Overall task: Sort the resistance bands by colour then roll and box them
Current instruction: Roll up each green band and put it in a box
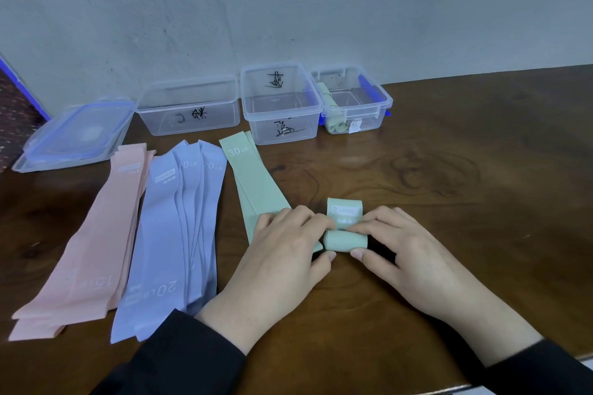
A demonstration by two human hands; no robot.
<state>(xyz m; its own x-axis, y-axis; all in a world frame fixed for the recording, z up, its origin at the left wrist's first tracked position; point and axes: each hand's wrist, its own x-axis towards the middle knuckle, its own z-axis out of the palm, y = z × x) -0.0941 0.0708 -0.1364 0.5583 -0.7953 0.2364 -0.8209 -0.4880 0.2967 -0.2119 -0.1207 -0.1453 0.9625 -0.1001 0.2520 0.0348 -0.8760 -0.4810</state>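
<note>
A green band roll (346, 240) lies on the wooden table (449, 176), its loose printed end pointing away from me. My left hand (282, 250) and my right hand (404, 250) pinch the roll from either side between thumbs and fingertips. A flat pile of green bands (253, 179) marked 30 LB runs partly under my left hand. Left of it lie a purple pile (173, 234) and a pink pile (93, 240). Three clear boxes stand at the back: left (189, 104), middle (280, 102), and right (353, 99), which holds rolled green bands.
A clear lid with blue clips (77, 135) lies on another at the back left. A grey wall rises right behind the boxes. The table's front edge shows at the lower right corner. Bare wood spreads to the right of my hands.
</note>
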